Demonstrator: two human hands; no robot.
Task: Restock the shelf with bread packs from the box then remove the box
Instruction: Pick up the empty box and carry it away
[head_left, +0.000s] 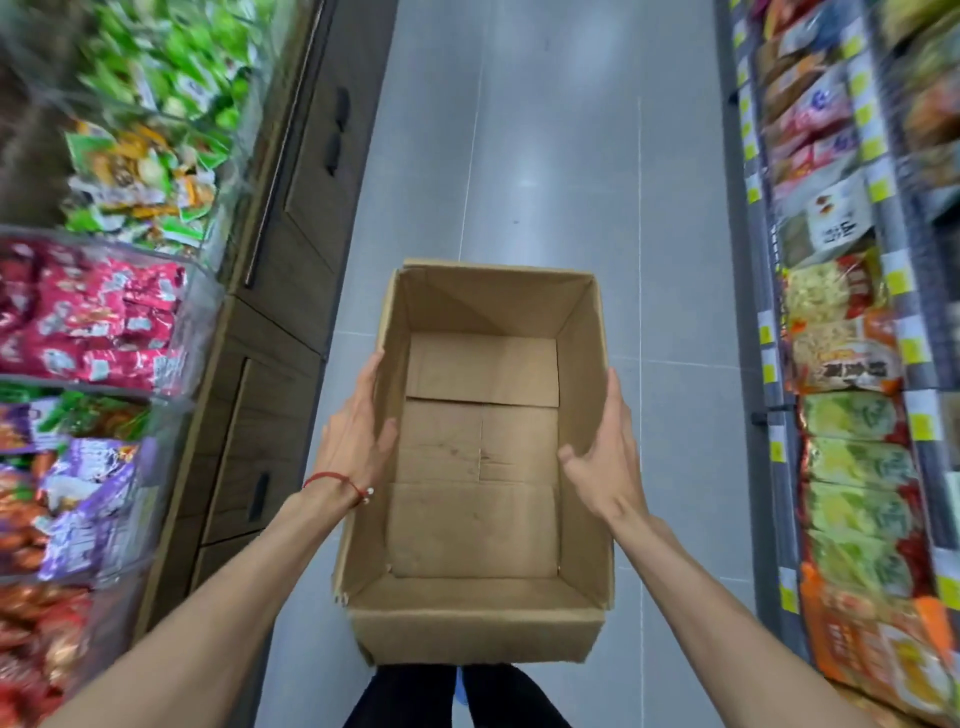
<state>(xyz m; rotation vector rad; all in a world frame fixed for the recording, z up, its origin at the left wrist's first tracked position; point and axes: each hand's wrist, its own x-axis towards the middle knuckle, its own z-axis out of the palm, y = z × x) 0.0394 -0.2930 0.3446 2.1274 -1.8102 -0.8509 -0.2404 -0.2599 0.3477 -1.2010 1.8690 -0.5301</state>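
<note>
An open brown cardboard box (475, 525) hangs in front of me over the aisle floor, and nothing lies inside it. My left hand (358, 431) holds its left wall, fingers along the outside and thumb hooked over the rim into the box. On the opposite wall my right hand (605, 457) does the same, thumb inside, fingers outside. A red string bracelet circles my left wrist. No bread packs show in the box.
Grey tiled aisle floor (550, 171) runs ahead. On the left stand clear bins of snack packs (98, 317) and a wooden cabinet (291, 244) with dark handles. Shelves of packaged noodles (852, 457) line the right. My dark trouser legs show below the box.
</note>
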